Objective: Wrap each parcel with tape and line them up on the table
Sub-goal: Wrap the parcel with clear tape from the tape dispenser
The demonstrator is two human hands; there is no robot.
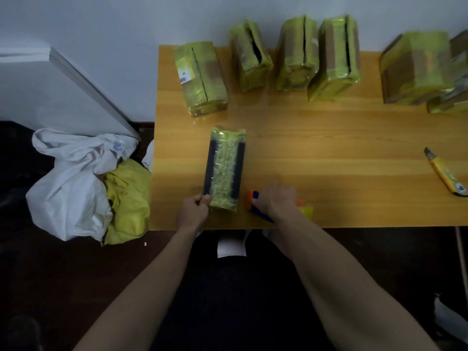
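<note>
A dark parcel [225, 171] wound with yellow-green tape stands on the wooden table [329, 148] near its front left. My left hand [195, 210] pinches its near left corner. My right hand [274, 198] grips a blue and orange tape dispenser [253, 198] with a yellow roll, just right of the parcel on the table. Several taped cardboard parcels [296, 54] stand in a row along the far edge, with one more [200, 77] at the left end.
A yellow utility knife [445, 177] lies at the table's right side. White and yellow sacks [83, 183] sit on the floor left of the table. A white board [93, 89] leans against the wall there.
</note>
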